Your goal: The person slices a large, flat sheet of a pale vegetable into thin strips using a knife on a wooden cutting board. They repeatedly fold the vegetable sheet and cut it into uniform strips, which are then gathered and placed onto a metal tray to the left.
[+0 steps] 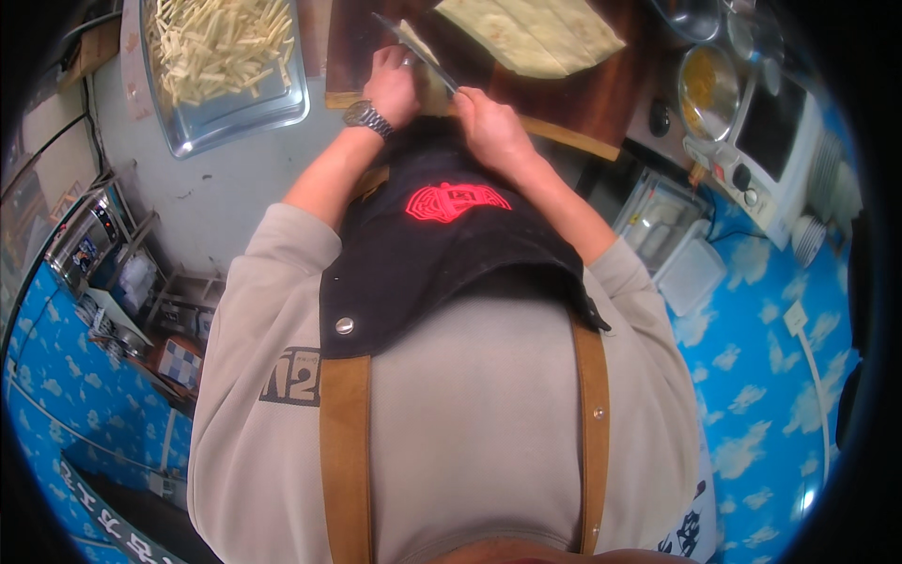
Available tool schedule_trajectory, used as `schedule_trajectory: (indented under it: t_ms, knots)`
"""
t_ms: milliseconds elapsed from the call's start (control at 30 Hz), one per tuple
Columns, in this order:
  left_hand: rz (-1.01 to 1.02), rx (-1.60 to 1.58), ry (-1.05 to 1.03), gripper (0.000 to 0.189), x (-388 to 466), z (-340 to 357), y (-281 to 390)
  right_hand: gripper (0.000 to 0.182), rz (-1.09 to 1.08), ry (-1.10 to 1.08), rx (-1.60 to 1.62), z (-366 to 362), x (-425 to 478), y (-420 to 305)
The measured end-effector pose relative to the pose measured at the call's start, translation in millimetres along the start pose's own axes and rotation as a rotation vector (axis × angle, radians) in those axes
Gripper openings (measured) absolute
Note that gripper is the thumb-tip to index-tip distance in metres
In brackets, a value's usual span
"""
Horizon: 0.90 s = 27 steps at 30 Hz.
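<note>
My right hand (490, 127) is closed around the handle of a knife (426, 56), whose blade slants up and to the left over a dark wooden board (557, 106). Beside the blade, my left hand (393, 84), with a ring and a metal wristwatch (368, 118), rests its bent fingers on a pale strip of flatbread or dough (431, 88). A narrow sliver (417, 42) of the same stuff shows behind the blade. Farther up the board lie wide flat sheets (539, 35), cut into slanting pieces. What the left fingertips touch is partly hidden.
A metal tray (236, 134) with a heap of pale cut strips (222, 49) stands at the left on a grey table (211, 190). To the right are a metal bowl (708, 92) with yellow contents, a white appliance (764, 148) and clear plastic containers (662, 218).
</note>
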<state>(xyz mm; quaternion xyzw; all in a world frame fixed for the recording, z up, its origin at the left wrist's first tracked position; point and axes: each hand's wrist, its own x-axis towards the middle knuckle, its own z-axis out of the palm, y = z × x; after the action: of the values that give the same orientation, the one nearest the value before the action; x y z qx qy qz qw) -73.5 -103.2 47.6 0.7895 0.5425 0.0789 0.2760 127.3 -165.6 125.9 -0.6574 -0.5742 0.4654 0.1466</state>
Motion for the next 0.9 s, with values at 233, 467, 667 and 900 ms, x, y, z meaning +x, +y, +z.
schedule_trajectory:
  t_ms: [233,467,667,900]
  knots:
    - [-0.025,-0.023,-0.037,0.053,1,-11,7,0.041,0.056,-0.026,-0.042,-13,-9,-15]
    - [-0.045,-0.121,0.034,0.050,8,-16,9,0.040,0.027,0.095,0.064,-21,-18,-2]
    - [-0.273,0.122,0.043,0.074,14,-3,57,0.042,0.088,0.061,0.081,-32,-28,40]
    - [-0.460,0.039,0.065,0.075,12,7,53,0.044,0.084,0.045,0.058,-30,-43,62]
